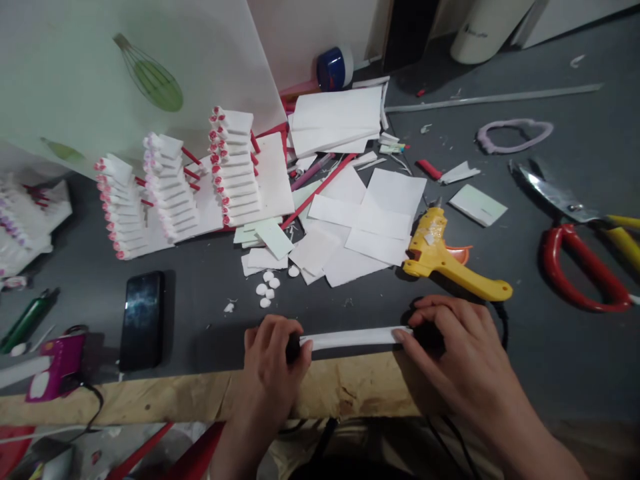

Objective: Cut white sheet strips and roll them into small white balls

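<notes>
A narrow white paper strip (pixel 353 338), which looks folded or rolled, lies along the front of the dark table between my hands. My left hand (pixel 276 353) is closed on its left end, thumb and fingers pinching it. At the other end, my right hand (pixel 457 343) pinches the strip between thumb and curled fingers. Dark patches show under both palms; whether they are shadow or objects I cannot tell. Just beyond my right hand rests a yellow glue gun (pixel 443 257). Small white discs (pixel 265 303) lie beyond my left hand, near several white paper pieces (pixel 387 207).
Rows of rolled paper pieces with red tips (pixel 235 173) stand back left. A phone (pixel 143 320) and purple box (pixel 56 363) are at left. Red-handled scissors (pixel 575 267) lie right, below a lilac ring (pixel 515 135). A wooden edge (pixel 200 399) borders the table.
</notes>
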{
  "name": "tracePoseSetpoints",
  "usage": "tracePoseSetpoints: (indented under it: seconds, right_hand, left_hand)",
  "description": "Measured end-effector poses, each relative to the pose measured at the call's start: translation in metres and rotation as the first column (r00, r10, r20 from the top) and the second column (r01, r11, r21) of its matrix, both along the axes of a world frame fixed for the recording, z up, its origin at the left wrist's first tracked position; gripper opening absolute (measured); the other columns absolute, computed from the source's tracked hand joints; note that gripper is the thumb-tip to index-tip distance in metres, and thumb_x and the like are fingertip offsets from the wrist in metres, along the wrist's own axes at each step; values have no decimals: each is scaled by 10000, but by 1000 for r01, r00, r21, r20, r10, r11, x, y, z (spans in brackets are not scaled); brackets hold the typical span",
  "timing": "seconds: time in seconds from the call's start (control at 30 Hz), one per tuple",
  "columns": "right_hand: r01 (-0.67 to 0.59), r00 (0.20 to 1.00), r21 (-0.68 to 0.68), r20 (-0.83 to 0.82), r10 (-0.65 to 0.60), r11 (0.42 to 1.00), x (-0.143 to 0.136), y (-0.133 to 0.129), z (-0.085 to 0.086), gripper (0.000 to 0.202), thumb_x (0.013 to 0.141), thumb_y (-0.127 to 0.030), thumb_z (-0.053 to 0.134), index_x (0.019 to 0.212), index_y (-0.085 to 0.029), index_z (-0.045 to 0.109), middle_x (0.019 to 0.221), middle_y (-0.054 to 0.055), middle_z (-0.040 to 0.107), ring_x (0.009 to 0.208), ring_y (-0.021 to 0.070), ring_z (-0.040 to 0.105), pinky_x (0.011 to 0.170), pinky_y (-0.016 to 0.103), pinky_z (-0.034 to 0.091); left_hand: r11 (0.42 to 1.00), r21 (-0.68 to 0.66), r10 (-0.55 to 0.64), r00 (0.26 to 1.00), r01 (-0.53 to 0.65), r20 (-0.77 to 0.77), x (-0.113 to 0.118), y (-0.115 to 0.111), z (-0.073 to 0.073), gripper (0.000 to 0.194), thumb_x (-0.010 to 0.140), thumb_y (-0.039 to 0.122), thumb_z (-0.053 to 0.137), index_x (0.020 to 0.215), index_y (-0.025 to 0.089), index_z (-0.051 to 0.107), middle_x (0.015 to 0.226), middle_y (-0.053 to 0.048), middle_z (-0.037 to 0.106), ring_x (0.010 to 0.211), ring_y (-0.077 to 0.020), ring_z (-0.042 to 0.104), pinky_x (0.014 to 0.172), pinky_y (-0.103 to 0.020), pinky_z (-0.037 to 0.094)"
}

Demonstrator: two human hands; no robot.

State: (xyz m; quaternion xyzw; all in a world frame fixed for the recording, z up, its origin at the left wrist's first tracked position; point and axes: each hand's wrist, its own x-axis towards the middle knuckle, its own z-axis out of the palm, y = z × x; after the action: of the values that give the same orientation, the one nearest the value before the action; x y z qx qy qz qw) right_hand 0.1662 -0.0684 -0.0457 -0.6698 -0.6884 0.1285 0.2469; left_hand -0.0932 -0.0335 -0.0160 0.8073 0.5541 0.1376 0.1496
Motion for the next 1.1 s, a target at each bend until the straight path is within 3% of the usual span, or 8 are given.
tracePoseSetpoints:
  seconds: [0.1, 0.23, 0.4, 0.53, 0.67, 0.73, 0.87, 1.1]
  right_hand:
    - [-7, 1000, 3, 12, 7, 1000, 0, 0, 0, 203, 910, -411, 527, 892, -210, 547, 1012, 102, 606, 934, 269, 546, 803, 408, 412]
    - [-5, 1000, 7, -2, 5, 1000, -1, 1, 0, 175, 894, -388, 549, 886, -213, 545, 1001, 98, 609, 933, 271, 551, 795, 408, 415]
    - [1, 999, 0, -36, -1, 1000, -1, 4, -1, 140, 863, -349, 584, 873, -215, 546, 978, 93, 615, 939, 277, 548, 790, 416, 427]
    - [-2, 996, 43, -94, 6, 999, 4, 7, 0, 69, 868, -287, 570, 886, -221, 561, 962, 82, 635, 930, 265, 575, 786, 416, 460]
    - [73, 994, 245, -92, -51, 967, -9, -4, 17, 101, 909, -213, 526, 989, -209, 588, 1052, 104, 648, 980, 242, 610, 824, 395, 488]
    - [-78, 997, 309, 30, 73, 948, -27, -15, 27, 204, 921, -203, 521, 1113, -184, 588, 1161, 120, 646, 1105, 246, 581, 921, 405, 452]
    - [-395, 905, 153, 235, 355, 906, -63, -33, 28, 525, 950, -385, 473, 1375, -79, 450, 1419, 129, 516, 1341, 263, 409, 1101, 417, 306]
    - [-319, 891, 31, 351, 289, 947, -64, -43, 2, 772, 911, -592, 425, 1437, -30, 372, 1494, 175, 404, 1399, 300, 322, 1140, 464, 232]
  left_hand:
    - [985, 100, -138, 990, 138, -2, -1, -2, -4, 292, 897, 112, 525, 1121, 277, 612, 921, -30, 502, 848, -157, 502, 774, -300, 399]
    - [898, 131, -401, 904, 419, -149, 2, 3, -3, 494, 916, 93, 504, 1280, 425, 538, 936, -30, 486, 872, -169, 484, 772, -306, 382]
    - [809, 61, -543, 783, 585, -303, 2, 14, -3, 559, 929, 115, 489, 1403, 402, 411, 960, -44, 534, 835, -170, 476, 720, -302, 354]
    - [802, 8, -546, 739, 597, -396, 2, 17, -3, 572, 929, 137, 505, 1392, 454, 400, 964, -26, 548, 836, -172, 471, 711, -296, 332]
    - [814, -35, -543, 737, 580, -402, 5, 17, 3, 558, 924, 135, 528, 1361, 467, 430, 969, -10, 545, 852, -166, 471, 713, -288, 328]
    - [816, -49, -543, 737, 575, -402, 6, 16, 6, 465, 924, 176, 547, 1309, 432, 500, 964, -12, 543, 855, -170, 468, 708, -294, 331]
    - [820, -39, -536, 743, 571, -402, 6, 14, 6, 166, 923, 268, 551, 1039, 258, 670, 997, -49, 551, 916, -200, 463, 726, -325, 348]
    - [816, -31, -540, 743, 577, -395, 6, 14, 8, 416, 927, 207, 538, 1300, 390, 519, 946, -26, 522, 846, -179, 462, 704, -305, 348]
